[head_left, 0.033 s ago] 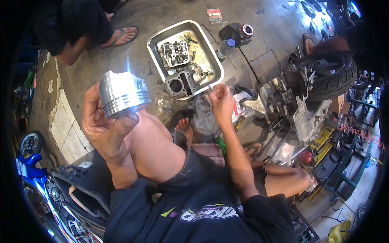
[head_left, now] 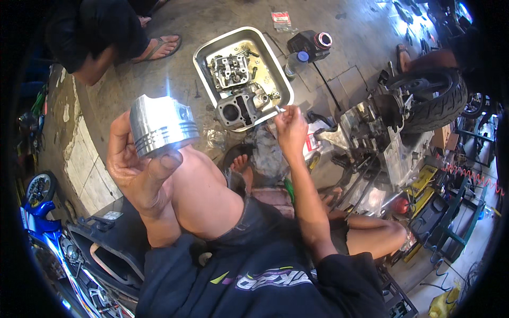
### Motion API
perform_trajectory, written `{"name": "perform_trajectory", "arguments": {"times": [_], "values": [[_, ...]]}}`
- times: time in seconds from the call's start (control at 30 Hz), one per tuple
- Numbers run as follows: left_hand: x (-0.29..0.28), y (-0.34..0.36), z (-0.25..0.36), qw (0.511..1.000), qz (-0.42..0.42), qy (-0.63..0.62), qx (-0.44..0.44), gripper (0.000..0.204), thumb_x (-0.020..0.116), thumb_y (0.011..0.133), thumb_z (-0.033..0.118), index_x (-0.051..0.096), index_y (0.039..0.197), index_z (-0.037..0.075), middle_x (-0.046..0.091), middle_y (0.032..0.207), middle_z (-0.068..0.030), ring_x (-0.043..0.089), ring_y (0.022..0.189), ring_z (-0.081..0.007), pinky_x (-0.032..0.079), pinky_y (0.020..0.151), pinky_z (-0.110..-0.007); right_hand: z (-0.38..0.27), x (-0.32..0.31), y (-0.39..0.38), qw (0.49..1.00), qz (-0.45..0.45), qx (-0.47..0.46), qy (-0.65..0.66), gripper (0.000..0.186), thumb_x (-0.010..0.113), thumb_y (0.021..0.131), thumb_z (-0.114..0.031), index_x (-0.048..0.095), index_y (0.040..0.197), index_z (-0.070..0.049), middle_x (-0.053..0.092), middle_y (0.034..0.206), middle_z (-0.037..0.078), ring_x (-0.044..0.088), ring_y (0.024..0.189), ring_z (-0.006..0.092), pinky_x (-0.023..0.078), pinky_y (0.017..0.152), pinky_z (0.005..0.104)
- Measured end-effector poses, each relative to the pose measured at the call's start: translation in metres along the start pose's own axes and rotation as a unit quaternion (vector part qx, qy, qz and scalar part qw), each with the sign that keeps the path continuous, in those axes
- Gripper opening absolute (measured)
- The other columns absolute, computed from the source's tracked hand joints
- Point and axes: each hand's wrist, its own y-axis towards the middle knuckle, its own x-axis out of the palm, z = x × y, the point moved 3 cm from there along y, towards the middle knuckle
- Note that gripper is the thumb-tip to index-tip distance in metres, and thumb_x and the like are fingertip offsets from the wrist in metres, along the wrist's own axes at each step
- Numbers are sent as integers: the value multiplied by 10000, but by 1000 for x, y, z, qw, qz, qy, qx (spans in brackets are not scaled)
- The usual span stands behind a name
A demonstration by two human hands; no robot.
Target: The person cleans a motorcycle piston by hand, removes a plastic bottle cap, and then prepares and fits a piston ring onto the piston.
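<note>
My left hand (head_left: 140,177) is closed around a shiny silver piston (head_left: 163,123), raised above my left knee. The thumb presses its lower edge, below the ring grooves, and the other fingers wrap behind it. Over by the near right side of a metal tray, my right hand (head_left: 291,132) pinches a small metal pin (head_left: 278,109), whose tip pokes out past the fingers. Inside the white-rimmed tray (head_left: 288,85) lie a cylinder head (head_left: 230,70), a cylinder block (head_left: 233,111) with a round bore, and several bolts and nuts in oily liquid.
Right of the tray stand a blue-capped bottle (head_left: 297,61) and a black container (head_left: 310,45). An engine (head_left: 366,127) with a rear wheel (head_left: 437,100) lies at right. A person's sandalled foot (head_left: 159,47) is at far left. A blue motorcycle (head_left: 47,228) stands at lower left.
My right hand has shifted slightly upward, toward the tray, with the pin. My left hand and the piston are almost unchanged.
</note>
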Motion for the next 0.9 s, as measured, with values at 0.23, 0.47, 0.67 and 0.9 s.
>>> {"name": "perform_trajectory", "arguments": {"times": [0.23, 0.47, 0.67, 0.9], "values": [[-7, 1, 0, 1000, -7, 19, -18, 722, 899, 609, 55, 557, 1234, -56, 665, 1181, -191, 671, 1053, -228, 526, 945, -351, 26, 41, 55, 990, -32, 64, -125, 329, 714, 800, -157, 583, 1059, -3, 686, 897, 253, 667, 847, 438, 514, 782, 499], [-12, 3, -2, 1000, -1, 5, -29, 736, 889, 589, 42, 557, 1241, -42, 641, 1216, -245, 661, 1087, -262, 527, 957, -378, 70, 36, 82, 982, -109, 51, -147, 272, 763, 714, -172, 699, 923, -11, 707, 895, 239, 683, 864, 430, 535, 810, 487], [-11, 4, -3, 998, -17, 18, -60, 748, 891, 587, 61, 548, 1244, -46, 634, 1222, -252, 662, 1082, -273, 529, 957, -381, 71, 60, 105, 927, -182, 160, -286, 338, 780, 694, -261, 750, 936, -26, 716, 976, 221, 696, 939, 381, 553, 851, 438], [-17, 6, -5, 996, -32, 19, -80, 761, 884, 609, 73, 524, 1268, -49, 618, 1233, -266, 655, 1093, -295, 522, 968, -397, 75, 91, 119, 882, -276, 156, -348, 259, 614, 856, -133, 739, 1061, -35, 696, 1149, 206, 675, 1083, 354, 560, 883, 420]]}}
